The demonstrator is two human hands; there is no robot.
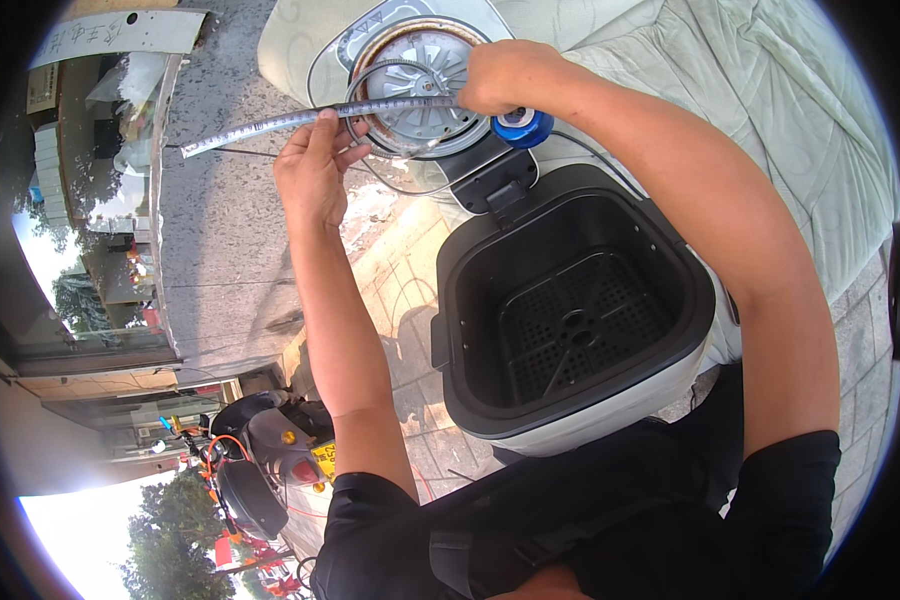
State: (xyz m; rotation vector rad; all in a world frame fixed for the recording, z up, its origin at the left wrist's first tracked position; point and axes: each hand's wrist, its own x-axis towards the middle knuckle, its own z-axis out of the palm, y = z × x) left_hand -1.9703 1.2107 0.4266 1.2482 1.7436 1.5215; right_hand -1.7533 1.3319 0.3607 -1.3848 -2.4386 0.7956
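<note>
Just beyond the person's black shirt (370,540) stands a square cooker (600,415), pale outside and black inside, its basin open and a perforated tray (545,345) lying at the bottom. Farther out, the left hand (313,180) has its thumb on a long, narrow, silvery strip (290,120) with dark markings and seems to pinch it lightly, the other fingers loosely bent. The strip arcs across the front of the raised lid (410,45), its free end jutting out to the left. At its other end the right hand (500,78) is closed in a fist-like grip; the fingertips are hidden, so I cannot tell how firmly they press. Just below that fist sits a round blue thing (535,133) with a pale centre; whether it joins the strip is unclear.

The strip looks light, thin and springy, probably smooth enough to slide, and likely to kink if bent sharply; a flat pinch near each end should steady it best. A slim metal loop (375,68) passes by the left fingers, perhaps touching them, and looks stiff. Behind, the lid's round metal face is rusty at the rim, against pale quilted cloth (670,60). Well off to the left stands a dark scooter (250,495), with a tree (175,535) farther away
</note>
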